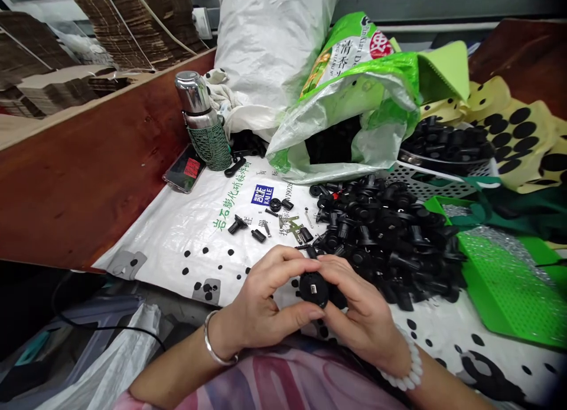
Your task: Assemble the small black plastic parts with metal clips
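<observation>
My left hand [261,301] and my right hand [361,312] meet close to my body, both pinched round one small round black plastic part [313,288] with a small metal piece showing in its face. The left wrist wears a silver bangle, the right a white bead bracelet. Just beyond the hands lies a big heap of black plastic parts [381,233] on a white printed sack [186,221]. A few loose black pieces, springs and small metal clips [290,224] lie scattered ahead of the left hand.
A steel flask [201,117] in a green net and a phone [183,175] stand at the back left. A green-and-white bag [349,97], a white sack [270,49], a basket of black parts [443,156] and a green tray [509,280] are to the right.
</observation>
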`<state>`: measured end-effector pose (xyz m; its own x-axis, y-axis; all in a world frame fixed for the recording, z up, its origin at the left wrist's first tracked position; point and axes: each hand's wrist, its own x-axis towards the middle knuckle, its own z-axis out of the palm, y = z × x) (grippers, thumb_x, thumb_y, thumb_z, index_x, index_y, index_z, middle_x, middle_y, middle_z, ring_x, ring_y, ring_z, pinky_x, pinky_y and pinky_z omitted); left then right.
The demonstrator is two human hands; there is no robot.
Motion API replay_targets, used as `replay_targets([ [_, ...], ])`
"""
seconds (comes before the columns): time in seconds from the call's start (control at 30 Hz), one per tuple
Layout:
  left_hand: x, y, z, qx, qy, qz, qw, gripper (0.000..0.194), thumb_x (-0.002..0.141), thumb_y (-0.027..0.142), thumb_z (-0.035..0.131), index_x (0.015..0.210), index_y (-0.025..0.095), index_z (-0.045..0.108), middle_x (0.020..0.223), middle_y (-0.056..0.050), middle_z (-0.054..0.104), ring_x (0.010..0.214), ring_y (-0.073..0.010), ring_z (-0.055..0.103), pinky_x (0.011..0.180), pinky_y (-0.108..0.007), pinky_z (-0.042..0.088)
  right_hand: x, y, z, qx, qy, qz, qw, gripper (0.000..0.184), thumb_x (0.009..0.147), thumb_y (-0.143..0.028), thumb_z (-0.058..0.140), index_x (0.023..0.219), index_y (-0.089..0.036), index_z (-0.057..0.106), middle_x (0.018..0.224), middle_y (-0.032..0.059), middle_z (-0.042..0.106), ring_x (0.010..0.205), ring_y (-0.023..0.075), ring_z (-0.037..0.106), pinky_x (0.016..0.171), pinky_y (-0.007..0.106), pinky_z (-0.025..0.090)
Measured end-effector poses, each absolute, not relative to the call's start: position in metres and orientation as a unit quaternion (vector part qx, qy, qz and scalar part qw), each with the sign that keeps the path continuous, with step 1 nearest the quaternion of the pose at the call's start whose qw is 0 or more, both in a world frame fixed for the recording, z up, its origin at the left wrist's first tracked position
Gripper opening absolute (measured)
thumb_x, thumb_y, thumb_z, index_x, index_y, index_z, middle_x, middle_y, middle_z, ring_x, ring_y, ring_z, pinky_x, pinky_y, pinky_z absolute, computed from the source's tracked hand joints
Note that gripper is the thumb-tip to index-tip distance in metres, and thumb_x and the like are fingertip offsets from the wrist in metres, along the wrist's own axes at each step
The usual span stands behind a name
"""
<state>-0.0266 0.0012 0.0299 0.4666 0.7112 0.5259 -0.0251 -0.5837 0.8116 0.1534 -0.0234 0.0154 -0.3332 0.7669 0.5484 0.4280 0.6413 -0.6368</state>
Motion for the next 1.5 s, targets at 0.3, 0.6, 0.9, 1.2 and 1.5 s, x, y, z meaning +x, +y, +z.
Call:
replay_targets([
  [0.3, -0.032, 0.005, 0.047, 0.791, 0.199, 0.393, 0.424, 0.043, 0.078, 0.015, 0.057, 0.121, 0.019, 0.052, 0.100, -0.010, 0.053, 0.094, -0.0201, 0.051, 0.086, -0.037, 0.044, 0.156, -0.026, 0.022, -0.337, -0.736, 0.404, 0.426, 0.032, 0.085, -0.014, 0.049, 0.116, -0.024, 0.051, 0.105, 0.0062, 0.060, 0.094, 0.0160, 0.058, 0.081, 0.027, 0.048],
  [0.6, -0.037, 0.012, 0.066, 0.833, 0.169, 0.338, 0.403, 0.040, 0.076, 0.011, 0.054, 0.116, 0.014, 0.055, 0.103, -0.013, 0.058, 0.094, -0.0211, 0.054, 0.086, -0.040, 0.043, 0.156, -0.025, 0.025, -0.325, -0.683, 0.541, 0.367, 0.026, 0.087, -0.026, 0.050, 0.111, -0.020, 0.057, 0.090, 0.0037, 0.063, 0.077, 0.0119, 0.057, 0.070, 0.021, 0.047],
  [0.9, -0.036, 0.015, 0.061, 0.849, 0.185, 0.339, 0.361, 0.032, 0.082, 0.009, 0.052, 0.112, 0.017, 0.057, 0.098, -0.011, 0.064, 0.089, -0.0184, 0.059, 0.090, -0.041, 0.042, 0.153, -0.024, 0.020, -0.329, -0.697, 0.505, 0.389, 0.025, 0.086, -0.024, 0.048, 0.110, -0.019, 0.055, 0.093, 0.0056, 0.062, 0.083, 0.0156, 0.058, 0.078, 0.028, 0.047],
  [1.2, -0.037, 0.009, 0.059, 0.810, 0.236, 0.319, 0.432, 0.037, 0.081, 0.015, 0.057, 0.118, 0.018, 0.056, 0.101, -0.010, 0.055, 0.094, -0.0188, 0.055, 0.082, -0.033, 0.047, 0.153, -0.028, 0.018, -0.331, -0.679, 0.516, 0.404, 0.025, 0.087, -0.020, 0.046, 0.112, -0.019, 0.051, 0.096, 0.0055, 0.061, 0.083, 0.0133, 0.058, 0.074, 0.024, 0.048],
  [1.5, -0.044, 0.018, 0.062, 0.805, 0.190, 0.287, 0.483, 0.036, 0.080, 0.011, 0.058, 0.116, 0.018, 0.058, 0.098, -0.009, 0.055, 0.087, -0.0160, 0.055, 0.078, -0.029, 0.046, 0.148, -0.026, 0.019, -0.248, -0.490, 0.760, 0.347, 0.020, 0.089, -0.023, 0.048, 0.104, -0.015, 0.058, 0.084, 0.0037, 0.065, 0.077, 0.0109, 0.061, 0.072, 0.023, 0.048],
])
